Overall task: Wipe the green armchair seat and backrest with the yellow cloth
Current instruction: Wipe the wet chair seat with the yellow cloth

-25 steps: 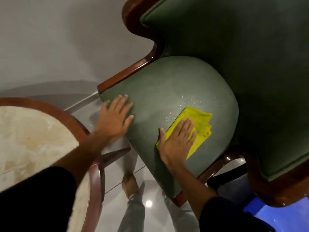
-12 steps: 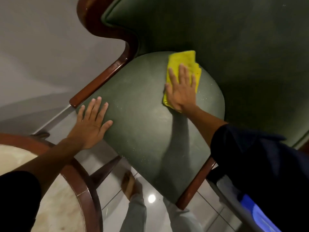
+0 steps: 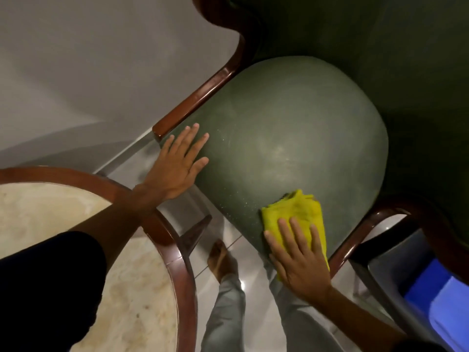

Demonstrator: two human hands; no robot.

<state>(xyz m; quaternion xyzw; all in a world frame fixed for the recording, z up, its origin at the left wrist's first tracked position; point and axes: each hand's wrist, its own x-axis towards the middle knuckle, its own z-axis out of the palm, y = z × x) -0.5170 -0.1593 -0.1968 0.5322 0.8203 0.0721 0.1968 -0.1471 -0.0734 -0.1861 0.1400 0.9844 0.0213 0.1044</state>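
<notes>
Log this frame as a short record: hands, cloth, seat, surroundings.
left hand: flat, fingers spread, on the seat's left edge
right hand: flat on the cloth, pressing it down
cloth: yellow, bunched, at the seat's front edge
seat: green, faint specks near the cloth
backrest: green, untouched by either hand
armrest: dark wood, left of the seat
table: round, wood rim, left of the chair

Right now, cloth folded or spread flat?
Folded. The cloth is a bunched thick pad under the right hand at the seat's front edge.
</notes>
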